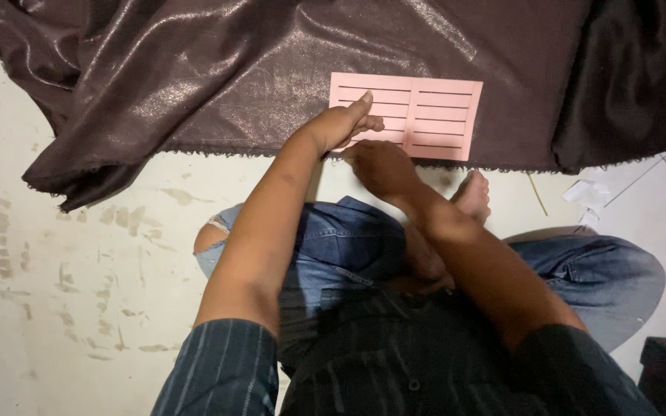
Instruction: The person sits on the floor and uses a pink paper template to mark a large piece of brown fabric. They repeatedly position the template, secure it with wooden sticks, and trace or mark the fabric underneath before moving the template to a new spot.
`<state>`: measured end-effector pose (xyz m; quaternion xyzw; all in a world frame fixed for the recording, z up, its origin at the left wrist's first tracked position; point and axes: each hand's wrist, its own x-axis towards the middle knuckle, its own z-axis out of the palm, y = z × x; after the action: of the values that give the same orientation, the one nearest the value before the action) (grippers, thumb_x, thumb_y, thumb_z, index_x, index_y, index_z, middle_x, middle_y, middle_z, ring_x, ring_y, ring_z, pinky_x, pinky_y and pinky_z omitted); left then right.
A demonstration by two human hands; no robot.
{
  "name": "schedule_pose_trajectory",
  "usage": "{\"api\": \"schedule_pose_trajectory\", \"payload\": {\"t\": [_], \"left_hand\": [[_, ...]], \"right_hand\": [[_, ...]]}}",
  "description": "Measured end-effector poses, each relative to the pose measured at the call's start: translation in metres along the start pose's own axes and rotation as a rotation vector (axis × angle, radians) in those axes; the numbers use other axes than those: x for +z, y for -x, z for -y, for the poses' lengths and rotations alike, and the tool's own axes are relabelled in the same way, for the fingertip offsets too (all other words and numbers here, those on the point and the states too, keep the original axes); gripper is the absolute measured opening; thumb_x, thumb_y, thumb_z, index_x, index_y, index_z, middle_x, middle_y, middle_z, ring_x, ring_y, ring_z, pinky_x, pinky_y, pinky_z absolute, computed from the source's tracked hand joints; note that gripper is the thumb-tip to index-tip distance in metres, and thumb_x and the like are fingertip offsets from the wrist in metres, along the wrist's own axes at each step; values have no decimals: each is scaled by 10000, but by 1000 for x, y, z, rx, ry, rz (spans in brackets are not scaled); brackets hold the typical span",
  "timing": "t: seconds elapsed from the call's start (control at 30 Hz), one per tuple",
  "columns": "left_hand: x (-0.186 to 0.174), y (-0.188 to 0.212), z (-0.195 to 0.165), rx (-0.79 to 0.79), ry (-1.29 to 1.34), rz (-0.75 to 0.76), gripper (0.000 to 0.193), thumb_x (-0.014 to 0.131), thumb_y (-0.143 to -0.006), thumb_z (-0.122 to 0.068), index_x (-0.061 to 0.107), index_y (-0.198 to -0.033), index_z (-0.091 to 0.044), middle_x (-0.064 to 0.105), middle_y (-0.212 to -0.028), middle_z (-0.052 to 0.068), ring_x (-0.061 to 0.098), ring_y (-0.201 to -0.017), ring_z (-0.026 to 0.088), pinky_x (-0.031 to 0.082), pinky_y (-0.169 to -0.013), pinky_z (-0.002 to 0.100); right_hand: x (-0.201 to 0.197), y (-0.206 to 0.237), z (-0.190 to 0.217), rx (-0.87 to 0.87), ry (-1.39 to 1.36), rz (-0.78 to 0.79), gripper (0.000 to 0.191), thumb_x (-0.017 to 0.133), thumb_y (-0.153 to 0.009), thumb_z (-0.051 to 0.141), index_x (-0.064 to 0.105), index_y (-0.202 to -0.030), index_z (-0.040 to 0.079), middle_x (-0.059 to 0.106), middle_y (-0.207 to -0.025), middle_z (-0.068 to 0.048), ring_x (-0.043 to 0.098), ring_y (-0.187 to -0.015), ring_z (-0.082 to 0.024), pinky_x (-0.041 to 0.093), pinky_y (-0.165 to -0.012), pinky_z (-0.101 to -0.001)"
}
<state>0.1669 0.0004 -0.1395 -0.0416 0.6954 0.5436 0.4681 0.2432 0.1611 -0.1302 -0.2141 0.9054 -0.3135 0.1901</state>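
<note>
Just above the frame's centre, the left hand point(342, 123) lies flat and open with its fingers pressing the lower left corner of a pink slotted card point(408, 115), gripping nothing, while the right hand point(379, 166) curls just below the card's bottom edge at the frayed hem of the dark shiny fabric point(217, 77); whether it pinches anything cannot be told. The fabric fills the upper frame, and bare stained floor point(71, 262) lies open at lower left, with the person's bare foot point(473, 192) just right of the hands.

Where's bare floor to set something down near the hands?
Bare floor lies left of the knee, below the dark fabric. Crowded where the left hand and right hand meet the pink card; paper scraps lie right.
</note>
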Motion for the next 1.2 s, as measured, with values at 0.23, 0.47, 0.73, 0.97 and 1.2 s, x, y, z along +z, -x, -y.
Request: {"api": "schedule_pose_trajectory", "payload": {"t": [0.23, 0.47, 0.73, 0.97, 1.2], "left_hand": [[9, -3, 9, 90, -104, -51, 819, 244, -975, -656, 689, -1328, -65, 629, -1465, 93, 494, -1424, 222, 286, -1207, 347], [26, 7, 11, 46, -167, -127, 745, 301, -992, -626, 680, -1374, -111, 602, -1459, 98, 502, -1411, 246, 335, -1184, 362], [31, 10, 13, 98, -69, -118, 700, 291, -1007, -605, 578, -1438, -132, 588, -1505, 37, 486, -1439, 211, 322, -1192, 345], [30, 3, 18, 75, 16, -105, 676, 312, -1035, -566, 593, -1435, -99, 585, -1503, 43, 498, -1435, 213, 342, -1192, 339], [47, 13, 22, 252, -517, -144, 552, 316, -1057, -445, 568, -1439, -135, 344, -1675, 98, 349, -1499, 290, 282, -1226, 398]], "right_hand": [[-53, 53, -43, 151, 196, -28, 215, 597, -992, 218, 747, -1127, 144, 746, -1094, -106, 708, -984, -338, 548, -846, -484], [-36, 44, -28, 59, 38, -139, 163, 627, -971, 133, 768, -1049, 111, 747, -976, -135, 711, -866, -329, 553, -774, -451], [-37, 52, -34, -37, -97, -283, 116, 633, -963, 91, 740, -1010, 87, 736, -942, -110, 713, -814, -299, 570, -752, -415], [-9, 31, -30, -151, -28, -315, 142, 657, -910, 100, 751, -1015, 79, 736, -976, -124, 695, -896, -343, 551, -799, -445], [-26, 53, -65, -155, 195, -285, 150, 597, -964, 70, 731, -1033, 72, 734, -1004, -111, 717, -879, -299, 576, -798, -429]]}}
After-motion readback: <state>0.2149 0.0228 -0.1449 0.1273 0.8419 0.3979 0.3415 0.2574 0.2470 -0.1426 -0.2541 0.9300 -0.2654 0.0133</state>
